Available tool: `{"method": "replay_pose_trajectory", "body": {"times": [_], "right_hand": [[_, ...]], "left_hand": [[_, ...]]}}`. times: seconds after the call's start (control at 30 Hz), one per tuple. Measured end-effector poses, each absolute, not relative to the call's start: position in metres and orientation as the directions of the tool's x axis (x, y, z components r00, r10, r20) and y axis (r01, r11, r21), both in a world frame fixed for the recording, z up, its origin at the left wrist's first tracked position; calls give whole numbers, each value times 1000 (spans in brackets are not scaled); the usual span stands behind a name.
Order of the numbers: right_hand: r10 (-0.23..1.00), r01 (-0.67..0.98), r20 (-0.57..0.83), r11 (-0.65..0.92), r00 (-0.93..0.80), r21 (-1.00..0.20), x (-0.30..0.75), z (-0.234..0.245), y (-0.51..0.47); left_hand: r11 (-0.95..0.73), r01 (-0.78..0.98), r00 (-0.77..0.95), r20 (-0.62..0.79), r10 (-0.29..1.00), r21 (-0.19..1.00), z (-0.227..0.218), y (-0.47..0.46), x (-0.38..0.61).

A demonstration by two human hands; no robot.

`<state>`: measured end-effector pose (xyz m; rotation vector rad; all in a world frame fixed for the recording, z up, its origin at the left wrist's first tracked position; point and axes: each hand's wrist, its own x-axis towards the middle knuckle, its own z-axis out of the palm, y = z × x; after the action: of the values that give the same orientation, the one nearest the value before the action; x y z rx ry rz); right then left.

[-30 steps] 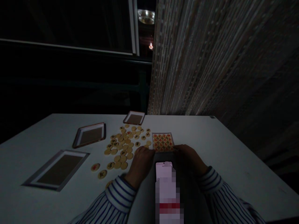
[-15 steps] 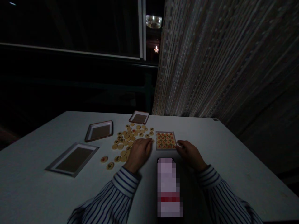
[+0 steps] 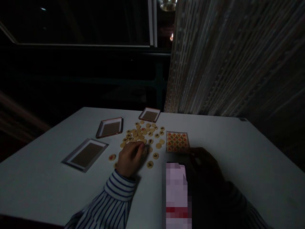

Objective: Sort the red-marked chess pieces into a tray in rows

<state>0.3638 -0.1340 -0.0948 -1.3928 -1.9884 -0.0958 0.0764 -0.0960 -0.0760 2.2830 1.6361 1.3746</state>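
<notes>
Round wooden Chinese chess pieces (image 3: 135, 134) lie spread on the white table, some showing black characters, some red, others face down. My left hand (image 3: 130, 158) is low over the near side of this pile, fingers curled together with the thumb against them. Whatever is between its fingertips is hidden. A square clear-edged tray (image 3: 167, 152) to the right holds rows of red-marked chess pieces (image 3: 177, 141). The fingertips of my right hand (image 3: 206, 163) grip this tray's near right corner; that hand is in deep shadow. Two black-marked pieces (image 3: 152, 160) lie just right of my left hand.
Three shallow rectangular trays or lids stand around the pile: one near left (image 3: 71, 159), one behind it (image 3: 98, 132), one at the back (image 3: 150, 120). A phone-like object with a blurred pink screen (image 3: 176, 190) is in front of me. A string curtain (image 3: 202, 63) hangs beyond the table.
My left hand has drawn back left from beside the filled tray to the pile, uncovering loose pieces. My right hand stays at the tray's corner, now darker. The view has shifted.
</notes>
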Motion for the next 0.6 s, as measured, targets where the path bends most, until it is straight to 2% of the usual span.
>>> {"method": "replay_pose_trajectory", "body": {"times": [0.13,0.23,0.37,0.5,0.6], "right_hand": [[717,855,660,468,-222,-222,358,-95,-139],[703,837,665,503,-252,-215,359,-92,-139],[756,819,612,491,-231,-297,360,-89,-138],[811,829,559,425,-171,-364,355,-90,-136],[794,805,587,448,-159,-389,350,-89,-134]], "left_hand": [[-506,726,181,581,794,466,-78,-94,77],[-589,667,298,562,772,456,-77,-95,78],[-647,647,413,528,742,404,-71,-101,82],[-672,630,448,526,723,388,-68,-104,86],[-675,628,440,539,718,387,-71,-105,87]]}}
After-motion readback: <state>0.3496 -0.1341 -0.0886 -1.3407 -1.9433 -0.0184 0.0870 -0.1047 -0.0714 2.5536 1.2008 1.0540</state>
